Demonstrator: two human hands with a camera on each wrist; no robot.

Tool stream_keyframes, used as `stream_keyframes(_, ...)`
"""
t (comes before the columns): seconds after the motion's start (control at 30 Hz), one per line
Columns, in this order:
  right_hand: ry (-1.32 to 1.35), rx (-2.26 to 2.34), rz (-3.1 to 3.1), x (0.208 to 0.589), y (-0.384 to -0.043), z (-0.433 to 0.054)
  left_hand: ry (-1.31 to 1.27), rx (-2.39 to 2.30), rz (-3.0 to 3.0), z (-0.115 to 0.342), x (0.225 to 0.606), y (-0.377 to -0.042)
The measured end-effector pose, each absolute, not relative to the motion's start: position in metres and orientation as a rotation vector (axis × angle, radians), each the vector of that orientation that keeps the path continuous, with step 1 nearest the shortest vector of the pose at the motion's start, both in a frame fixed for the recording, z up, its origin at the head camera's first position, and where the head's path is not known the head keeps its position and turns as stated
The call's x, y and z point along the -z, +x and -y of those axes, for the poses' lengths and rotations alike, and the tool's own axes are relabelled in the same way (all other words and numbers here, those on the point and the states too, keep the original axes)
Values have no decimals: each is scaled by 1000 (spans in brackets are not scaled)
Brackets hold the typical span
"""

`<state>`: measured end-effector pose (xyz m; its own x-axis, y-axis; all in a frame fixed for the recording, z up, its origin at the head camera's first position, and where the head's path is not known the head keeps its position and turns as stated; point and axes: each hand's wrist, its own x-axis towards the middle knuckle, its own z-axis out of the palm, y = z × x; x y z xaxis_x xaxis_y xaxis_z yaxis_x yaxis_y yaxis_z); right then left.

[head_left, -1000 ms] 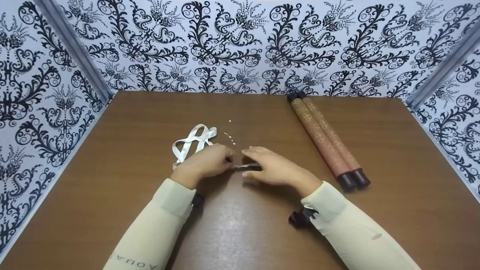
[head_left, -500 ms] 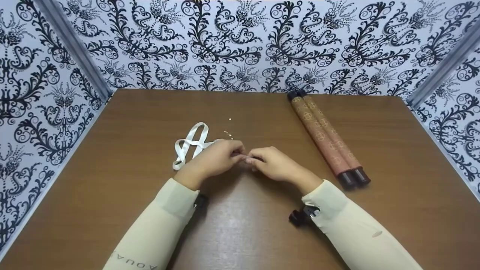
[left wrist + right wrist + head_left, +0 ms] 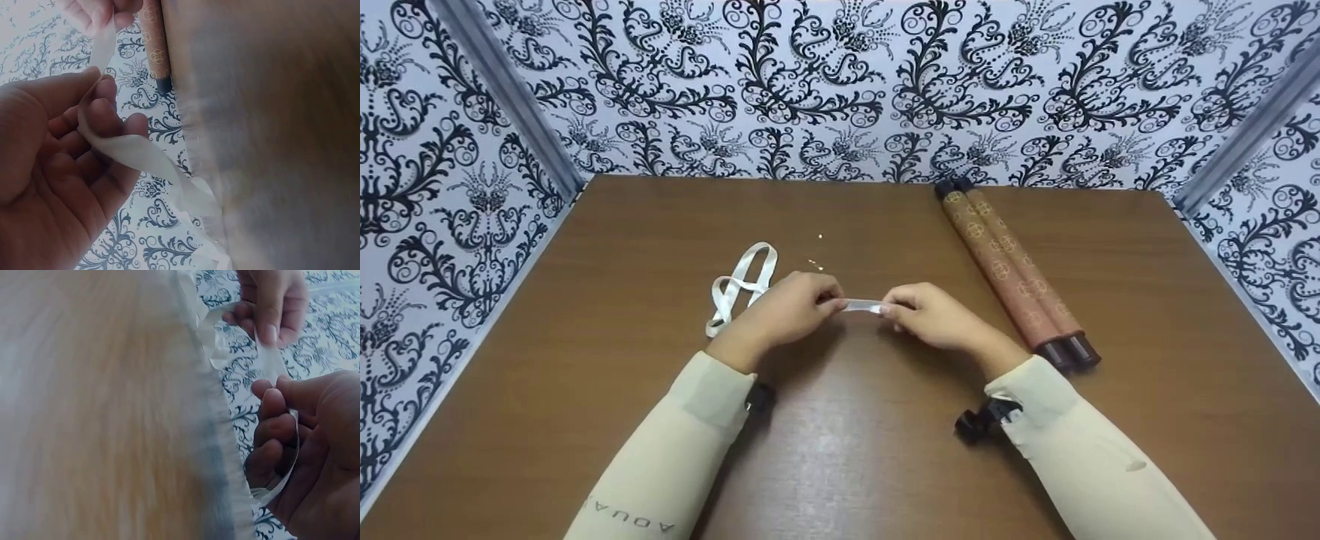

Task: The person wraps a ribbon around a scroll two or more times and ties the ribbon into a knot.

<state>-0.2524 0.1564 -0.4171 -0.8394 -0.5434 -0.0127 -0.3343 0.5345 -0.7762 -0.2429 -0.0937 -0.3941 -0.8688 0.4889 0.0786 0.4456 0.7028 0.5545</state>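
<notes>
A white satin ribbon (image 3: 862, 305) is stretched in a short span between my two hands over the middle of the table. My left hand (image 3: 795, 311) pinches it between thumb and index finger; in the left wrist view the ribbon (image 3: 135, 152) runs on across the curled fingers and trails down. On the other side my right hand (image 3: 934, 315) pinches the ribbon too. The right wrist view shows its loose end (image 3: 261, 495) looping behind the fingers. More of the ribbon lies in loops on the table, left of and behind my left hand.
Two patterned reddish-gold rolls (image 3: 1012, 270) with dark end caps lie side by side on the right of the brown table (image 3: 840, 450). Small white bits (image 3: 815, 265) are scattered behind my hands. Patterned walls (image 3: 840, 90) enclose the back and sides.
My right hand, open near the ribbon's end at first, closed in and pinched it. It has then drawn rightward, leaving a flat span between the hands. Both hands moved slightly away from me.
</notes>
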Motion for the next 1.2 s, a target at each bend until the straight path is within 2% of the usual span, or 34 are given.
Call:
stream_keyframes(0.6, -459, 941, -2764, 427, -258, -222, 705, -781, -2820, 107, 404, -264)
stream_keyframes(1.2, -307, 549, -2959, 408, -261, -239, 759, -693, -2793, 118, 404, -260)
